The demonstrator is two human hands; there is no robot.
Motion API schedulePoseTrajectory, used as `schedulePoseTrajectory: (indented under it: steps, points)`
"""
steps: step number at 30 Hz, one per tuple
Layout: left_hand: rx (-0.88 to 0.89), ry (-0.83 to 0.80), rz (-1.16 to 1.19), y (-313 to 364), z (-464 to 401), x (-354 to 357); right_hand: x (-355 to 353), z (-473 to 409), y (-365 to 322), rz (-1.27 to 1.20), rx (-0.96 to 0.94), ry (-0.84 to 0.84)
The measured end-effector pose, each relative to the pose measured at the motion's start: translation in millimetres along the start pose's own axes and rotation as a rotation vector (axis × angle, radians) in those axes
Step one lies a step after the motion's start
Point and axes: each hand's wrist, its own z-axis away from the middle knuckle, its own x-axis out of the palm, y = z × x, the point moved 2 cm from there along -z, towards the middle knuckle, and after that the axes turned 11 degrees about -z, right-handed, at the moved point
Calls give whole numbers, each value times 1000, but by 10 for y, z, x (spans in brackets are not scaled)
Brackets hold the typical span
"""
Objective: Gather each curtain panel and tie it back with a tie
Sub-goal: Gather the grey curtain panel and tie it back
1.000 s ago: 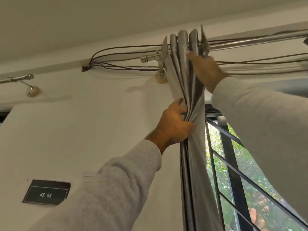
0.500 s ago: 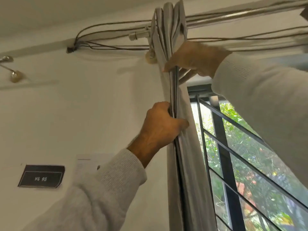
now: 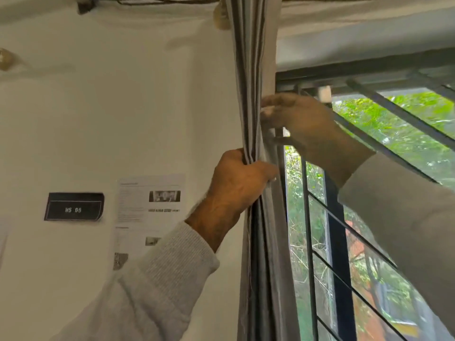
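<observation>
Single head-worn view, wide-angle. Looks forward and tilted upward, close to wall and window. Gathered curtain runs down centre of frame, both hands at arm's reach. Edges bowed by lens. No second view.

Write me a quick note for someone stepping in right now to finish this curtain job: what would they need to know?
Left hand: grips the gathered grey curtain panel in a tight bunch beside the window frame.
Right hand: higher up, fingers at the panel's window-side edge; whether it pinches the fabric is unclear.
Done: the panel is bunched into folds.
Left: no tie is in view; one must be found and wrapped round the bunch. Any other panel is out of view.
</observation>
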Motion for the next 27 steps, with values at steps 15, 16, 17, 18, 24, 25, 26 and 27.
schedulePoseTrajectory:
  steps: [15, 16, 17, 18, 24, 25, 26, 27]
  points:
    - [66, -146, -128, -1048, 1503, 448, -147, 1735, 1333, -374, 274, -64]
    - [65, -164, -121, -1132, 1631, 468, -152, 1911, 1424, -387, 300, -59]
    - [60, -178, -119, -1219, 1748, 484, -158, 2073, 1514, -388, 319, -57]
    - [48, -192, -121, -1311, 1874, 498, -160, 2241, 1609, -370, 341, -53]
    - [-68, -256, -117, -1672, 2381, 587, -139, 3037, 2074, -270, 429, 29]
    - [-83, -263, -109, -1708, 2441, 602, -111, 3146, 2126, -270, 445, 70]
    - [-98, -271, -99, -1746, 2500, 619, -77, 3246, 2170, -265, 467, 117]
    - [-111, -278, -95, -1782, 2552, 638, -53, 3334, 2230, -246, 490, 163]
